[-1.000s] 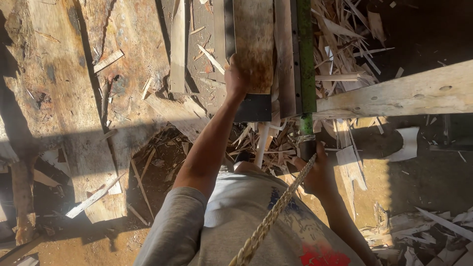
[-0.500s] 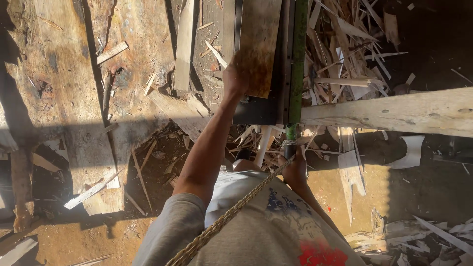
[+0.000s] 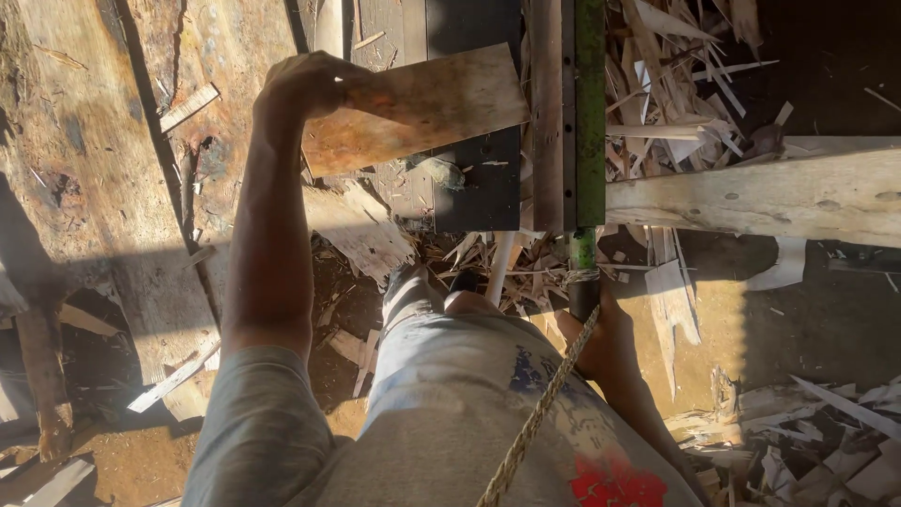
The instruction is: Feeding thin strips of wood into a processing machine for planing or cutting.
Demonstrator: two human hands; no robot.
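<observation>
My left hand (image 3: 305, 86) grips the left end of a thin, flat wooden sheet (image 3: 422, 108) and holds it tilted over the dark bed (image 3: 479, 178) of a cutting machine. My right hand (image 3: 601, 338) is closed around the dark grip at the bottom of a long green lever (image 3: 589, 113) that runs up along the machine's right side. A twisted rope (image 3: 540, 413) runs from the lever's grip down across my grey shirt. A grey wooden strip (image 3: 547, 113) lies next to the lever.
A thick pale beam (image 3: 760, 197) crosses at the right. Heaps of wood offcuts and splinters (image 3: 676, 66) lie behind and below the machine. Rough boards (image 3: 84, 169) cover the left. More scraps (image 3: 826, 441) lie at the lower right on dirt ground.
My left hand has pulled the wooden sheet back and turned it from upright along the machine to slanted across it. My right hand stays on the lever grip. The view has moved closer.
</observation>
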